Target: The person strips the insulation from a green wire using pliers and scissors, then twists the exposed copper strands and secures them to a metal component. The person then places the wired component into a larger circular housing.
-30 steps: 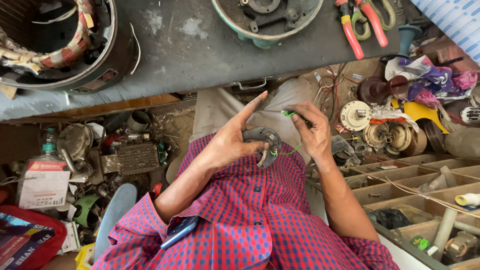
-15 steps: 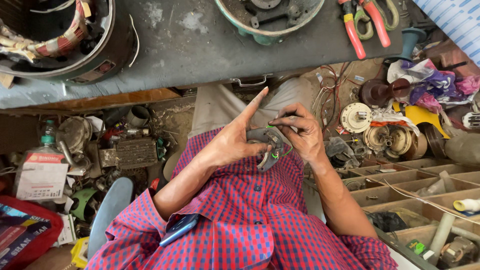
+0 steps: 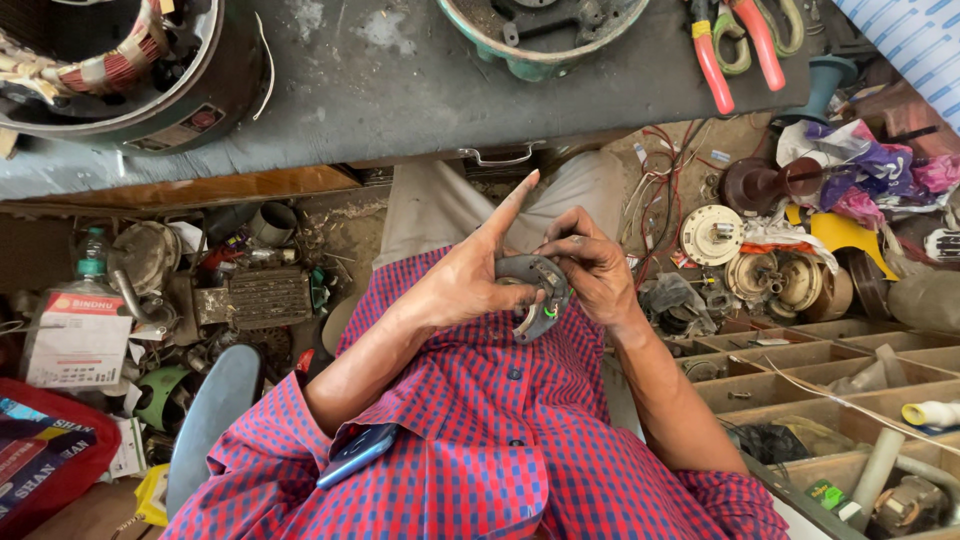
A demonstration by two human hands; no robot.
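White carton [image 3: 78,340] with orange-red label stands at left among floor clutter; red printed box [image 3: 40,455] lies below it, at the corner.

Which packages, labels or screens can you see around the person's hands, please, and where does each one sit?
White carton: left floor, boxy, white with a red band.
Plastic bottle: behind the carton, clear, green cap.
Red packet: lower left corner, flat, red with blue print.
Motor label: on the dark round housing on the bench, small, pale.
Phone: in the checked shirt pocket, dark blue, screen hidden.
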